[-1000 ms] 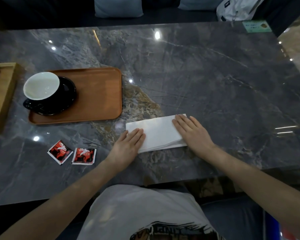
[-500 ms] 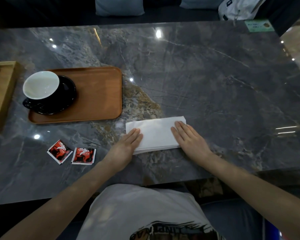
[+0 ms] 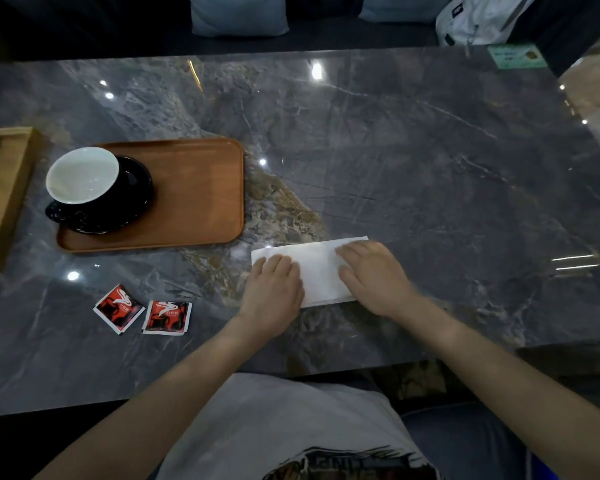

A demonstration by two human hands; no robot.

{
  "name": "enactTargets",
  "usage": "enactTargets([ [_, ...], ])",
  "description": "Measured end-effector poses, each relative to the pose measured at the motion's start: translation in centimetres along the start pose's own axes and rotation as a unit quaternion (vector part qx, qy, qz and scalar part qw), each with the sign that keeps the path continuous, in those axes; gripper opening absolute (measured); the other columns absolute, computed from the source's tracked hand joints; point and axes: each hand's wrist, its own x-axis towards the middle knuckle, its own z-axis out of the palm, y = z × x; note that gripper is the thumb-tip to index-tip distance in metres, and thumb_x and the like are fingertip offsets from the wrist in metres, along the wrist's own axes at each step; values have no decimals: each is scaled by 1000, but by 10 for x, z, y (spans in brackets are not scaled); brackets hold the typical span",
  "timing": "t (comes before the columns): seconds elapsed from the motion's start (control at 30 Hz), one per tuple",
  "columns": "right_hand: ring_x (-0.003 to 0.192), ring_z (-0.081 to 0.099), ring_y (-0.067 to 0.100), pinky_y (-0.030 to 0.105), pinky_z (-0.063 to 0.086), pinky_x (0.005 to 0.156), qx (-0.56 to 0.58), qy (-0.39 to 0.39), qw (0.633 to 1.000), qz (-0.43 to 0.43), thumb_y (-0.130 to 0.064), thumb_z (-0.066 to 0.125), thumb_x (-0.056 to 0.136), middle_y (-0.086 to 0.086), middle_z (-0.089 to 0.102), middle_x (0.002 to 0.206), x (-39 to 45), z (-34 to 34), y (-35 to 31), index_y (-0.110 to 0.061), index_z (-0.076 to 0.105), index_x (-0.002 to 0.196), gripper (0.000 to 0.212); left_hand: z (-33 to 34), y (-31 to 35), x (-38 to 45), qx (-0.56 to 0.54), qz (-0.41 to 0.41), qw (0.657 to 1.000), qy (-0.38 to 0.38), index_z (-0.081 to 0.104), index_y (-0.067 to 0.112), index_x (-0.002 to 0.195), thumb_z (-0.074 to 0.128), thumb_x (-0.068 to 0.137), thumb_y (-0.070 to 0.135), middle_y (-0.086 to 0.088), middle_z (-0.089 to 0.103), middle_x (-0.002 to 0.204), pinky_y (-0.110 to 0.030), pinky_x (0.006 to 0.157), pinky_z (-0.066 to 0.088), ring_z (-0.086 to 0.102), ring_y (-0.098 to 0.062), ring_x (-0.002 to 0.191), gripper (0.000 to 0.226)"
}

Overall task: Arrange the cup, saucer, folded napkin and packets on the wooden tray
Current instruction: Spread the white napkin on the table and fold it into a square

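A white folded napkin [image 3: 319, 268] lies on the marble table near the front edge. My left hand [image 3: 274, 292] rests flat on its left end and my right hand [image 3: 371, 275] lies flat on its right end, fingers together, gripping nothing. To the left stands the wooden tray [image 3: 194, 195]; on its left part sits a black saucer [image 3: 136, 188] bearing a cup [image 3: 84, 178], black outside and white inside. Two red and black packets [image 3: 118, 308] [image 3: 167, 317] lie side by side on the table in front of the tray.
A light wooden box tray [image 3: 6, 188] with glassware sits at the far left edge. A green card [image 3: 516, 56] lies at the back right corner. Cushions [image 3: 238, 12] and a white bag [image 3: 478, 15] rest on the seat behind the table.
Both hands have slid inward along the napkin toward each other, and the napkin now looks narrower and flatter than a second ago. Tray, cup and packets have not moved.
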Motion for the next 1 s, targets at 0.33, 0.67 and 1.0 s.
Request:
enactTargets([
  [0.33, 145, -3, 13, 36, -1, 120, 167, 5, 986, -13, -23, 20, 100, 4, 5, 158, 28, 58, -66, -13, 11, 146, 48, 27, 9, 11, -67, -67, 993, -70, 39, 30, 138, 38, 94, 41, 23, 35, 147, -5, 109, -3, 20, 9, 137, 44],
  [0.67, 145, -1, 14, 34, -8, 115, 7, 24, 993, 117, -39, 18, 98, 2, 3, 158, 11, 61, 5, -17, 3, 147, 56, 43, -20, 11, -19, -85, 996, 6, 5, 9, 147, 24, 95, 44, -6, 5, 159, -41, 118, 2, 1, -20, 146, 65],
  [1.0, 144, -3, 23, 41, -12, 112, -69, 87, 977, 184, -42, 22, 91, 14, 7, 157, 7, 56, -15, -4, 11, 145, 67, 42, -32, -2, -60, -100, 993, 16, 7, 12, 147, 29, 95, 36, -4, 8, 159, -43, 117, -1, 1, -19, 146, 62],
])
